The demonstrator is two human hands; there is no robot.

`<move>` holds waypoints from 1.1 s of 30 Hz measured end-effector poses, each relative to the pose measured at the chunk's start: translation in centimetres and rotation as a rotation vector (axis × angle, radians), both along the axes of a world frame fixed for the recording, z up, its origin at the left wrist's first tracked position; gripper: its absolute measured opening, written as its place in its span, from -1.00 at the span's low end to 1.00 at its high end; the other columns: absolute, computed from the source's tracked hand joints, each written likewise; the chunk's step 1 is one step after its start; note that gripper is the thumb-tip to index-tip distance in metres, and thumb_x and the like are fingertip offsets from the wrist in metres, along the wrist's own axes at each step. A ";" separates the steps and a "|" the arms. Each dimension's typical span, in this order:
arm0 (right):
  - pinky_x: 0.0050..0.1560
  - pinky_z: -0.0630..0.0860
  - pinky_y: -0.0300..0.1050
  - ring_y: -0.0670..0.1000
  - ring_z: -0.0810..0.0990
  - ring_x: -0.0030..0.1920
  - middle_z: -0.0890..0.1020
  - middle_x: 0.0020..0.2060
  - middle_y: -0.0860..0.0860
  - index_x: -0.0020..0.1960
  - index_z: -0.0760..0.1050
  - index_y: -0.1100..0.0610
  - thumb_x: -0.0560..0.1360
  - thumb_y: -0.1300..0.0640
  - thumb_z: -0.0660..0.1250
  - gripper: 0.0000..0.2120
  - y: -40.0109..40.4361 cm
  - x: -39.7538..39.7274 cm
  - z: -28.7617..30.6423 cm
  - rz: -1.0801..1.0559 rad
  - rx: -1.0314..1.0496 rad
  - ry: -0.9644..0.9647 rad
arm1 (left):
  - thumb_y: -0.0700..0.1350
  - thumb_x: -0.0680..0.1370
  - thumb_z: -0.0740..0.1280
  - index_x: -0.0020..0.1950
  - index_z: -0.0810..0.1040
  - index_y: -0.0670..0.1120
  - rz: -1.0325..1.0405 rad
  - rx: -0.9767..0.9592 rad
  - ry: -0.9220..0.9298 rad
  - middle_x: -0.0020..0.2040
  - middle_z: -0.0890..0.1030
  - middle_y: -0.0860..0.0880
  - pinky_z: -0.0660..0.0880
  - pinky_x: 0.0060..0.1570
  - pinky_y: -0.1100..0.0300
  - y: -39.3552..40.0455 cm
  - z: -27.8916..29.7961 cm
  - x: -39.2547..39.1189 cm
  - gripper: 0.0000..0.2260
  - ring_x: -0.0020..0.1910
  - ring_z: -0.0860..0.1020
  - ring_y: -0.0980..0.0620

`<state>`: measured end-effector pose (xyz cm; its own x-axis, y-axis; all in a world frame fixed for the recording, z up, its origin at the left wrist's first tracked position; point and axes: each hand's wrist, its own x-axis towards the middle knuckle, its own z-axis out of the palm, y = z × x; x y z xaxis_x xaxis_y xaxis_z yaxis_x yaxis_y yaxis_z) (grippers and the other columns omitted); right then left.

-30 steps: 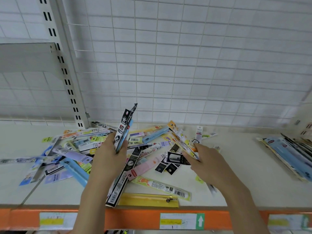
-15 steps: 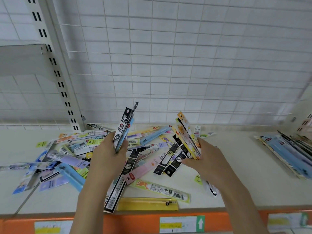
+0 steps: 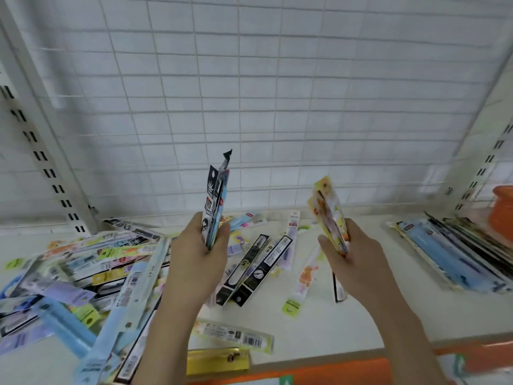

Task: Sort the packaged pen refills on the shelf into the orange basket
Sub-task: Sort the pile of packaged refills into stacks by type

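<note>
My left hand (image 3: pixel 198 259) grips an upright bundle of black and blue refill packs (image 3: pixel 216 202) above the shelf. My right hand (image 3: pixel 354 259) holds a bundle of yellow and orange refill packs (image 3: pixel 329 212), tilted up to the left. A loose heap of refill packs (image 3: pixel 91 262) covers the left half of the white shelf (image 3: pixel 347 320). Two black packs (image 3: pixel 258 269) lie between my hands. The orange basket (image 3: pixel 501 212) shows only as a corner at the far right edge.
A neat stack of blue and black packs (image 3: pixel 455 254) lies at the right of the shelf, in front of the basket. A wire grid panel (image 3: pixel 263 93) backs the shelf. The shelf's orange front rail (image 3: pixel 347 370) runs along the bottom. A slotted upright (image 3: pixel 41 151) stands at left.
My right hand has lifted its yellow and orange packs off the heap and moved to the right. The view has swung right, bringing the orange basket into sight. My left hand keeps its bundle.
</note>
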<state>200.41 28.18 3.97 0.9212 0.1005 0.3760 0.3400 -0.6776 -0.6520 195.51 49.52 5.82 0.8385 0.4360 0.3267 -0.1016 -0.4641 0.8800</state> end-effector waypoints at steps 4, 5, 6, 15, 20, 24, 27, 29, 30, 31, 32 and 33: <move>-0.43 0.36 -0.18 0.01 0.51 -0.37 0.49 -0.38 -0.02 -0.10 0.30 -0.01 0.53 0.08 0.30 -0.85 -3.4 1.9 -0.6 -0.053 0.155 -0.083 | -0.09 0.55 0.28 -0.19 0.44 0.07 -0.033 0.011 0.001 -0.28 0.60 -0.06 0.51 -0.16 0.04 -3.9 -0.2 1.2 -0.87 -0.19 0.59 -0.08; -0.42 0.37 -0.22 -0.01 0.52 -0.33 0.51 -0.33 -0.01 -0.12 0.28 -0.05 0.52 0.09 0.31 -0.81 -4.1 2.4 -0.8 -0.061 0.194 -0.085 | -0.08 0.55 0.28 -0.16 0.45 0.03 -0.039 0.015 0.006 -0.28 0.59 -0.11 0.49 -0.19 0.04 -5.0 -0.4 1.6 -0.91 -0.21 0.58 -0.10; -0.38 0.42 -0.25 -0.04 0.52 -0.31 0.51 -0.29 -0.03 -0.12 0.28 -0.08 0.51 0.10 0.33 -0.78 -4.7 2.7 -1.0 -0.054 0.237 -0.069 | -0.08 0.54 0.29 -0.13 0.46 0.00 -0.035 0.014 0.009 -0.29 0.59 -0.12 0.48 -0.20 0.04 -5.9 -0.5 1.9 -0.94 -0.23 0.57 -0.11; -0.47 0.30 -0.36 -0.12 0.34 -0.45 0.40 -0.39 -0.05 -0.24 0.29 0.03 0.41 0.23 0.35 -0.76 -8.5 6.4 -3.7 0.160 0.245 0.256 | -0.08 0.53 0.31 -0.10 0.46 -0.05 0.044 0.000 0.016 -0.24 0.57 -0.18 0.35 -0.39 0.36 -14.5 -0.9 4.6 -0.93 -0.26 0.51 -0.06; -0.37 0.31 -0.26 -0.02 0.39 -0.34 0.38 -0.36 -0.06 -0.28 0.23 0.01 0.46 0.13 0.27 -0.76 -9.7 7.1 -4.5 0.156 0.147 0.189 | -0.08 0.53 0.32 -0.21 0.45 0.06 0.131 -0.109 -0.009 -0.21 0.61 -0.22 0.51 -0.19 0.03 -18.0 -1.2 5.5 -0.87 -0.20 0.59 -0.19; -0.13 0.28 -0.09 0.04 0.39 -0.13 0.42 -0.21 -0.02 -0.14 0.36 0.05 0.46 -0.14 0.10 -0.74 -12.7 8.1 -4.0 0.018 -0.150 -0.059 | -0.06 0.55 0.27 -0.16 0.48 -0.17 0.191 -0.154 0.048 -0.25 0.56 -0.31 0.51 -0.20 0.03 -20.2 -2.6 6.2 -0.81 -0.26 0.56 -0.21; -0.15 0.28 -0.12 0.02 0.37 -0.13 0.41 -0.13 0.02 0.00 0.42 0.11 0.52 -0.11 0.17 -0.71 -16.3 9.0 -2.8 -0.045 -0.115 -0.047 | -0.02 0.57 0.24 -0.29 0.37 -0.09 0.229 -0.130 0.132 -0.46 0.40 -0.11 0.31 -0.47 0.32 -21.9 -4.0 6.5 -0.73 -0.50 0.40 0.04; -0.23 0.31 -0.11 0.02 0.39 -0.17 0.44 -0.11 0.07 0.00 0.42 0.14 0.53 -0.08 0.20 -0.73 -18.8 9.6 -2.0 -0.053 -0.083 -0.020 | 0.01 0.56 0.25 -0.32 0.34 -0.08 0.279 -0.138 0.172 -0.48 0.38 -0.08 0.27 -0.46 0.19 -22.8 -4.5 6.6 -0.71 -0.49 0.39 -0.01; -0.28 0.29 -0.11 0.00 0.38 -0.21 0.44 -0.14 0.08 -0.06 0.42 0.14 0.53 -0.06 0.21 -0.75 -20.0 10.0 -1.5 -0.059 -0.064 -0.021 | 0.01 0.55 0.26 -0.32 0.33 -0.09 0.310 -0.117 0.188 -0.48 0.38 -0.08 0.26 -0.46 0.16 -23.0 -4.7 6.7 -0.69 -0.48 0.39 -0.04; -0.34 0.25 -0.14 -0.04 0.36 -0.27 0.44 -0.19 0.08 -0.15 0.39 0.13 0.52 -0.03 0.22 -0.77 -21.2 10.5 -1.2 -0.068 -0.051 -0.027 | 0.01 0.54 0.27 -0.33 0.33 -0.11 0.338 -0.072 0.209 -0.48 0.39 -0.08 0.26 -0.45 0.16 -23.1 -5.0 6.8 -0.69 -0.47 0.40 -0.06; -0.39 0.20 -0.18 -0.07 0.33 -0.33 0.42 -0.27 0.07 -0.26 0.35 0.11 0.52 0.00 0.24 -0.75 -22.4 11.0 -0.7 -0.067 -0.039 -0.027 | 0.01 0.53 0.29 -0.33 0.33 -0.12 0.359 -0.011 0.240 -0.47 0.42 -0.09 0.27 -0.45 0.16 -23.1 -5.3 6.9 -0.69 -0.45 0.42 -0.07; -0.42 0.16 -0.18 -0.08 0.31 -0.39 0.38 -0.36 0.05 -0.34 0.28 0.08 0.52 0.03 0.25 -0.69 -23.6 11.5 -0.3 -0.062 -0.026 0.000 | 0.01 0.52 0.29 -0.32 0.35 -0.13 0.374 0.052 0.285 -0.46 0.45 -0.10 0.28 -0.45 0.16 -23.1 -5.5 7.0 -0.69 -0.43 0.44 -0.08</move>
